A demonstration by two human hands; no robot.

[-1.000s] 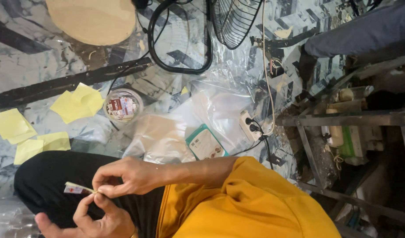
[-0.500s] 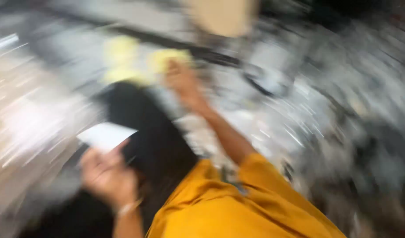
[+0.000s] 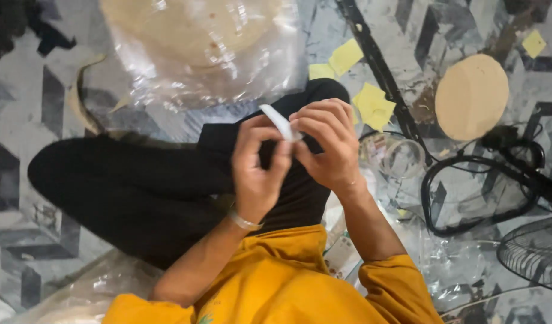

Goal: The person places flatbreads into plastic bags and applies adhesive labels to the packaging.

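Both hands pinch a small white strip [image 3: 281, 122] between them; left hand [image 3: 256, 168] below, right hand [image 3: 327, 147] beside, strip seemingly slanting up-left from the fingertips

- I sit cross-legged on a floor [image 3: 24, 90] covered in a shiny grey sheet with dark angular shapes.
- A clear plastic bag of round flat breads [image 3: 198, 42] lies on it ahead of my knee.
- Yellow paper squares [image 3: 372, 105] are scattered to my right, just beside a long black bar [image 3: 381, 66].
- A tan round disc [image 3: 471, 96] lies beyond that bar.
- A small clear round container [image 3: 399, 156] sits near a black cable loop [image 3: 480, 192].
- The grille of a fan [image 3: 537, 252] shows at the right edge.
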